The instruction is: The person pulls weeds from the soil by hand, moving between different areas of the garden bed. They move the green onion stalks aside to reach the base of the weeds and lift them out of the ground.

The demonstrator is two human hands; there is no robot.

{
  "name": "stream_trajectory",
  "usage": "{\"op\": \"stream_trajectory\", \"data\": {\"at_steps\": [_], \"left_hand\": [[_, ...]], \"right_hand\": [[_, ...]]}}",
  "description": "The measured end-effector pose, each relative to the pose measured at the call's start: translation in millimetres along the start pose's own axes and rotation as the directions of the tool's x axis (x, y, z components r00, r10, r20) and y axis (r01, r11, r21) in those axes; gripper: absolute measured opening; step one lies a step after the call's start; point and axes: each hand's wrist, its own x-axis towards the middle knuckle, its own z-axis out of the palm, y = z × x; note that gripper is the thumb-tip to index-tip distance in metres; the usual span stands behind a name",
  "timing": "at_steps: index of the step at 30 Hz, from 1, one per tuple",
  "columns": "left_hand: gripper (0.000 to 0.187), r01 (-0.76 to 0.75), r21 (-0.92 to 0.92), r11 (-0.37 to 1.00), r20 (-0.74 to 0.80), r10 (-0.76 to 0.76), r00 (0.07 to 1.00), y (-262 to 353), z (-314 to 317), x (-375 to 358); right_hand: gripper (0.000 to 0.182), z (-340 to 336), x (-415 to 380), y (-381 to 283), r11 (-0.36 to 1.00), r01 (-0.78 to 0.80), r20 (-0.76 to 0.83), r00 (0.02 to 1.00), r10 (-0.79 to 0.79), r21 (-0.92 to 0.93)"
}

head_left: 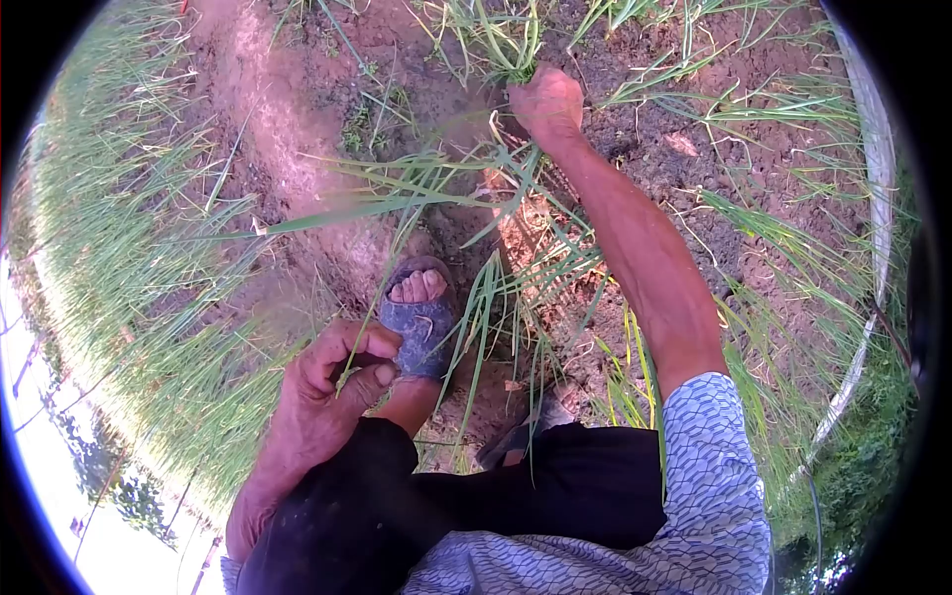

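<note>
My right hand [548, 104] is closed low at the soil around the base of a tuft of grass-like green leaves [521, 71]; its fingertips are hidden behind the hand. My left hand [332, 382] is over my left knee with fingers curled and thumb close to the index finger. A thin green blade shows at its palm, but I cannot tell what is pinched there. Between my hands, long narrow-leaved green plants [486, 288] bend across the ground, some leaves crossing in front of my legs.
My left foot in a dark sandal [421, 322] rests on bare soil [268, 109]. Dense rows of narrow-leaved plants [129, 248] stand at the left. More plants [783, 238] lean in from the right, where a pale strip [879, 169] runs along the bed's edge.
</note>
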Motion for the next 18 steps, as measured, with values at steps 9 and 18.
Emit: {"op": "stream_trajectory", "data": {"at_steps": [9, 18], "left_hand": [[0.019, 0.023, -0.034, 0.999, -0.017, -0.024, 1.0, -3, -3, -2], [0.018, 0.021, -0.019, 1.0, 0.012, -0.021, 1.0, 0, 0, 1]], "right_hand": [[0.035, -4, -3, 23, 0.725, -0.137, 0.063, 0.99, 0.129, 0.675], [0.041, -13, -13, 14, 0.891, 0.454, 0.278, 0.855, -0.437, 0.006]]}}
